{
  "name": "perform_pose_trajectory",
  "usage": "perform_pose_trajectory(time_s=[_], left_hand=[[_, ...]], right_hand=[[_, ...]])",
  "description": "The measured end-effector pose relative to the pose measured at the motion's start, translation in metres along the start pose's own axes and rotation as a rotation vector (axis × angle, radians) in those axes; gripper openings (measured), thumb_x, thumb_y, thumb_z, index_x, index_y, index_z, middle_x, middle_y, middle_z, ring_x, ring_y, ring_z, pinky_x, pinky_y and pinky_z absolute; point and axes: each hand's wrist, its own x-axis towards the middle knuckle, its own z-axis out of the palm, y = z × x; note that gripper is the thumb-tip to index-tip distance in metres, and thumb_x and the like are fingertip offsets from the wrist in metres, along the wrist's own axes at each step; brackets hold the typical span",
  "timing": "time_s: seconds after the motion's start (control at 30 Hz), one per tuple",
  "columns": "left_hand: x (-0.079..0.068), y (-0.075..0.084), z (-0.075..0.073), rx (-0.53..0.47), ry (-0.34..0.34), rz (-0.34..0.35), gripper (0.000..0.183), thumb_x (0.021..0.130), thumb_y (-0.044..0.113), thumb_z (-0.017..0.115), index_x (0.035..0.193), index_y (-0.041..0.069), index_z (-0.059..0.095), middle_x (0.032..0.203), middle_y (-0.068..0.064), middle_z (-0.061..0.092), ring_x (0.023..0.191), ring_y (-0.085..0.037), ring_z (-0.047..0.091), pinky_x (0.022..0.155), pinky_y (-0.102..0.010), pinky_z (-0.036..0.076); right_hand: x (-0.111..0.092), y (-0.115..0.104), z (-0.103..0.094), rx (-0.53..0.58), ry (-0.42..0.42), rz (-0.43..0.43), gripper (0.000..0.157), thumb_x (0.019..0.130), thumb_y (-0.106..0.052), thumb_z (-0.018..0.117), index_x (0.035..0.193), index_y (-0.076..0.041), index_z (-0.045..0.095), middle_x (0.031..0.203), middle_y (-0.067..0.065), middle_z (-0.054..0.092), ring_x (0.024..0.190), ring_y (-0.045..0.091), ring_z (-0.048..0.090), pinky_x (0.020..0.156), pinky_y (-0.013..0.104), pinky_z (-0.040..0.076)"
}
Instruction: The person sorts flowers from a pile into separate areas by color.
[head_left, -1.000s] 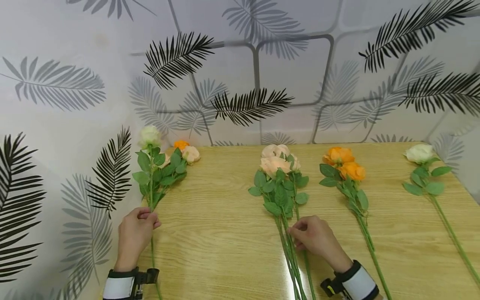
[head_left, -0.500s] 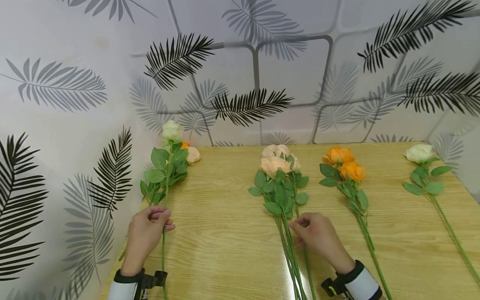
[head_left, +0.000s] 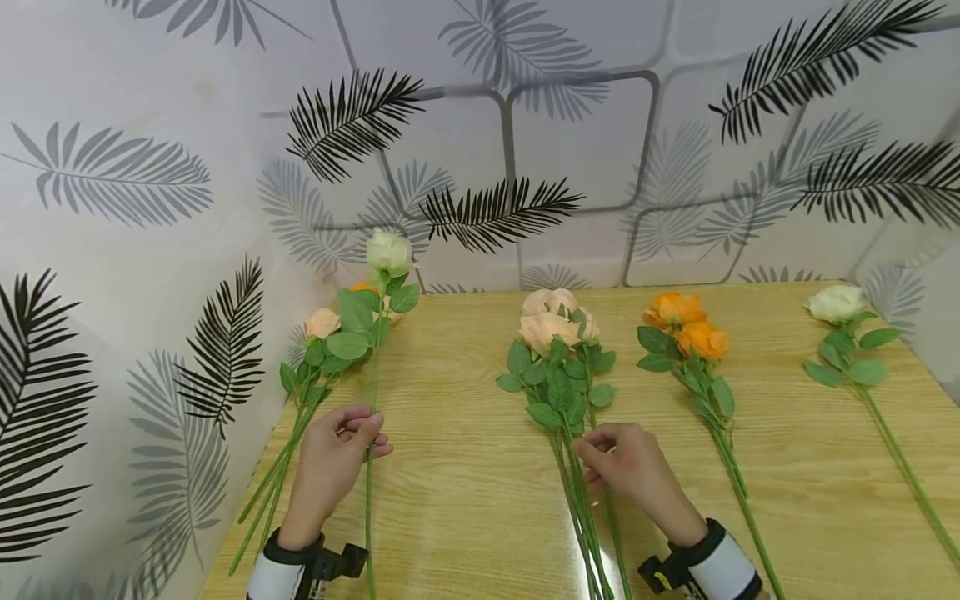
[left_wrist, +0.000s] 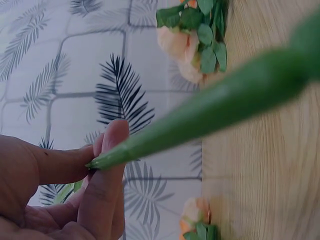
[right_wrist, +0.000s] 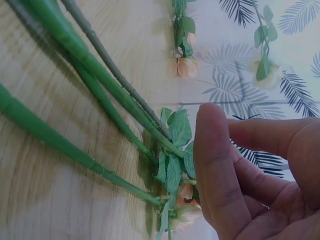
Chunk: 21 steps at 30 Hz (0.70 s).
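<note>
My left hand [head_left: 341, 458] pinches the green stem of a white rose [head_left: 389, 252] between thumb and fingers, the bloom standing upright above it. In the left wrist view the stem [left_wrist: 200, 115] runs up close to the camera from the fingertips. Behind the rose, a bunch with a peach rose [head_left: 323, 322] lies at the table's left side, partly covered by its leaves. My right hand [head_left: 626, 467] is beside the stems of several peach roses [head_left: 550, 330], fingers loosely bent. In the right wrist view the stems [right_wrist: 100, 75] pass beside the fingers, with none between them.
Two orange roses [head_left: 702, 340] lie right of my right hand. Another white rose [head_left: 837, 304] lies at the far right. The wooden table [head_left: 465, 467] meets a leaf-patterned wall [head_left: 585, 167] at its back and left.
My left hand has moved right with the white rose, uncovering more of the left bunch's peach rose and stems. The right hand has hardly moved.
</note>
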Motion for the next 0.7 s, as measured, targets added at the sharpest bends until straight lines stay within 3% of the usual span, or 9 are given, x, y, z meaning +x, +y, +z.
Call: perform_pose_trajectory(time_s=[0.23, 0.47, 0.7], left_hand=[[-0.002, 0.006, 0.022, -0.061, -0.058, -0.018, 0.028, 0.092, 0.012, 0.063, 0.116, -0.003, 0.06, 0.09, -0.018, 0.059, 0.075, -0.025, 0.069, 0.07, -0.03, 0.058], [-0.006, 0.009, 0.042, -0.129, -0.109, 0.011, 0.027, 0.091, 0.009, 0.064, 0.113, -0.004, 0.061, 0.092, -0.023, 0.061, 0.075, -0.026, 0.067, 0.07, -0.031, 0.058], [-0.008, 0.014, 0.059, -0.179, -0.163, 0.022, 0.031, 0.09, 0.011, 0.065, 0.114, -0.008, 0.059, 0.091, -0.018, 0.062, 0.074, -0.023, 0.067, 0.07, -0.033, 0.058]], right_hand=[[-0.002, -0.002, -0.001, 0.038, -0.032, -0.038, 0.028, 0.09, -0.02, 0.065, 0.095, 0.006, 0.071, 0.068, 0.013, 0.068, 0.056, 0.026, 0.067, 0.051, 0.035, 0.057], [-0.002, -0.002, 0.0, 0.089, -0.073, -0.066, 0.029, 0.09, -0.02, 0.065, 0.097, 0.008, 0.07, 0.074, 0.017, 0.069, 0.057, 0.025, 0.067, 0.053, 0.036, 0.057], [-0.001, -0.009, 0.003, 0.218, -0.154, -0.109, 0.032, 0.091, -0.019, 0.065, 0.099, 0.011, 0.069, 0.075, 0.02, 0.068, 0.06, 0.024, 0.068, 0.058, 0.04, 0.058]])
